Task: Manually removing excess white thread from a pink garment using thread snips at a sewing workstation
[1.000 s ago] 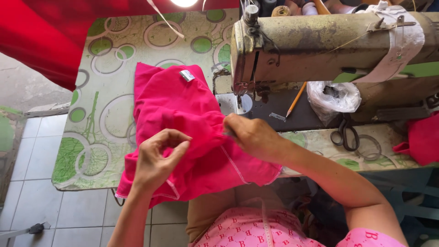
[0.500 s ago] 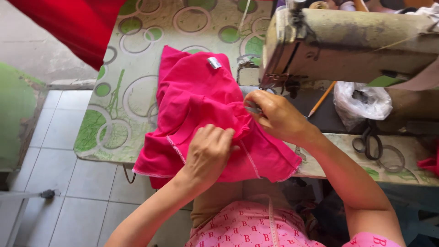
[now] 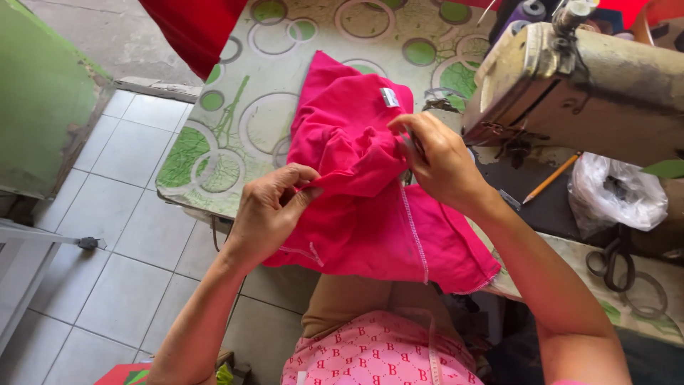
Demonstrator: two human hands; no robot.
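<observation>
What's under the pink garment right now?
The pink garment lies on the patterned table cover, with its near edge hanging off above the person's lap. Left hand and right hand pinch its folds. Anything beneath the bunched cloth is hidden.

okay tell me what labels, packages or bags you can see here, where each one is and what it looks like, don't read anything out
Garment label: small white-grey rectangle sewn to the pink fabric, at its far edge, beyond the right hand.
Plastic bag: crumpled, clear-white, on the dark machine bed right of the pencil, above the scissors.
No signs or screens in view.
</observation>
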